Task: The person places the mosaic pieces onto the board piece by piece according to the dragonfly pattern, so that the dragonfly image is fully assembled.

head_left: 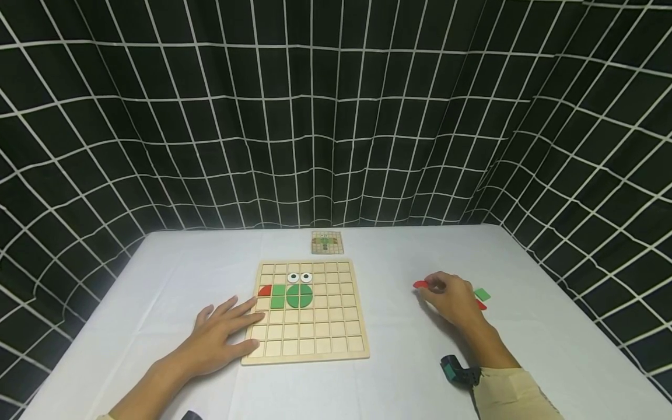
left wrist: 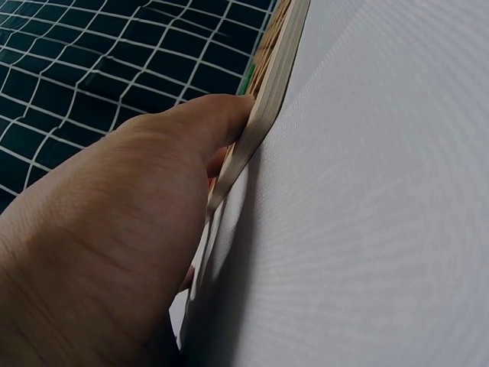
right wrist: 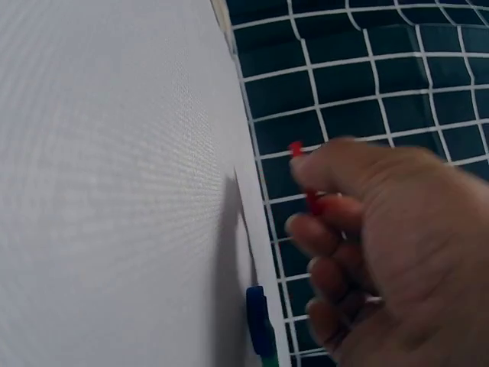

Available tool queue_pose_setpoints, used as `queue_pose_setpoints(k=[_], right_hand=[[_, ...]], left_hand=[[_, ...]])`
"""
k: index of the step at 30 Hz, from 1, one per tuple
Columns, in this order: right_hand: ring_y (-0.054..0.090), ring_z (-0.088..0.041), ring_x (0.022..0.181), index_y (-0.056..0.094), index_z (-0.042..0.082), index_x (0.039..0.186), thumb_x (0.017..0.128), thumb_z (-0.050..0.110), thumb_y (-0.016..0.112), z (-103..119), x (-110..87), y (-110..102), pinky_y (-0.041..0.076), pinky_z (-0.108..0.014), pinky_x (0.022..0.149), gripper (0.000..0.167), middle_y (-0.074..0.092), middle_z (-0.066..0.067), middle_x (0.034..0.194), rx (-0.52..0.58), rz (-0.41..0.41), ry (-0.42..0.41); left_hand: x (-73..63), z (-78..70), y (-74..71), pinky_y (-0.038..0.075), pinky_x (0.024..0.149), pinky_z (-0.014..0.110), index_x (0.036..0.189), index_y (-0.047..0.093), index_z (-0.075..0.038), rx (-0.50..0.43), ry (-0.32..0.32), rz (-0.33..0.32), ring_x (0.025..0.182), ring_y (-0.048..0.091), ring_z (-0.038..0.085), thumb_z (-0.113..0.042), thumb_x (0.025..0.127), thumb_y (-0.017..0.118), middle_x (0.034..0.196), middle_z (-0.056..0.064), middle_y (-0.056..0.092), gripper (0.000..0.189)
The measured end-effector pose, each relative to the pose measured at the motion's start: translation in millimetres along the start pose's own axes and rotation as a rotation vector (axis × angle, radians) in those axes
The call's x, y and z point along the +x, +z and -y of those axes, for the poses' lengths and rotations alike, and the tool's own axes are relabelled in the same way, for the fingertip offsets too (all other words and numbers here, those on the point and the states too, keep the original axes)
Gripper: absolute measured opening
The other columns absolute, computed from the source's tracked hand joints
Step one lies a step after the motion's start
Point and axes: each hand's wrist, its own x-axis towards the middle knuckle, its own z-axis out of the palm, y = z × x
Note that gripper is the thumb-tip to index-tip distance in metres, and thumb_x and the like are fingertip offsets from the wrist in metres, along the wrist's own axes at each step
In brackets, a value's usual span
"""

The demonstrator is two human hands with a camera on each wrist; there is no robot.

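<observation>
Left hand [head_left: 220,337] splayed; right hand [head_left: 452,298] pinching.

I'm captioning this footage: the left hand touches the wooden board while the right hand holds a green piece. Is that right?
Not quite: the right hand holds a red piece, as the head view shows. The left hand does touch the wooden board.

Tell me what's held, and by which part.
Right hand: flat, rounded red piece, pinched by one side. Left hand: nothing; rests on the square, pale wooden grid board.
</observation>
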Motion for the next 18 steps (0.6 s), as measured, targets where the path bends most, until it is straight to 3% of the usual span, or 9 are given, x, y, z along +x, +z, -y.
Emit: queue_pose_setpoints(k=[10,18], right_hand=[[0.058,-0.031,0.090,0.072,0.005,0.098,0.081,0.015,0.077,40.9,-5.5,-14.3,0.049,-0.046,0.077,0.021,0.069,-0.006,0.094,0.065,-0.075,-0.177],[0.058,-0.021,0.088,0.073,0.007,0.093,0.075,0.011,0.082,87.8,-9.8,-20.2,0.049,-0.043,0.076,0.021,0.070,0.000,0.090,0.140,-0.144,-0.349]], left_hand=[[0.7,2.4,2.8,0.005,0.104,0.064,0.132,0.061,-0.026,-0.002,-0.002,0.006,0.139,0.026,0.035,-0.055,0.087,0.064,0.150,-0.005,0.039,0.054],[-0.1,2.4,1.0,0.005,0.104,0.064,0.132,0.062,-0.026,0.003,-0.005,0.005,0.139,0.026,0.036,-0.054,0.087,0.064,0.149,-0.004,0.040,0.053]])
